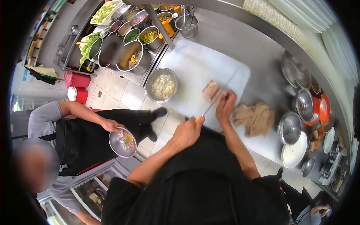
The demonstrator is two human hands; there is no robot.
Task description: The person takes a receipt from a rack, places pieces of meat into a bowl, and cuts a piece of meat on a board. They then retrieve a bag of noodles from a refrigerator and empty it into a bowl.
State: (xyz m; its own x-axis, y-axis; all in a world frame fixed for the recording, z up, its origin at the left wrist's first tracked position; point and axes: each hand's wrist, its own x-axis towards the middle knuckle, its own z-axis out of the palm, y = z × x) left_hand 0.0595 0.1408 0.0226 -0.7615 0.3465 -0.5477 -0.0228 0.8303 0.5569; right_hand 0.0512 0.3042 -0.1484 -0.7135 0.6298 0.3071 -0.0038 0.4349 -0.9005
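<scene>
Head view, clock read from the centre of the white cutting board (187, 56), twelve at the top of the frame. Pale, tan block of meat (210, 90) lies on the board at about five o'clock, near the edge closest to the wearer. Left hand (185, 133): fingers closed round the yellow handle of a long, thin-bladed knife (198, 119). Blade slants from the handle up towards one to two o'clock, crossing the meat; blurred along its length. Right hand (226, 105): fingers bent and bunched, little gap between them, holding the meat's right end beside the blade.

Nine o'clock: round steel bowl (149, 89) with pale pieces in liquid. Eleven: steel pot (187, 33) with utensils standing in it. Ten: cluster of steel containers (144, 66) with cut vegetables. Four: crumpled brown cloth (255, 118), just beside the right hand; farther out the same way, stacked steel bowls (289, 128) on the grey steel tabletop (232, 41).

Eight o'clock, well apart: co-worker in grey sleeves and black apron (93, 129), one hand on a steel bowl of chopped vegetables (116, 148).
</scene>
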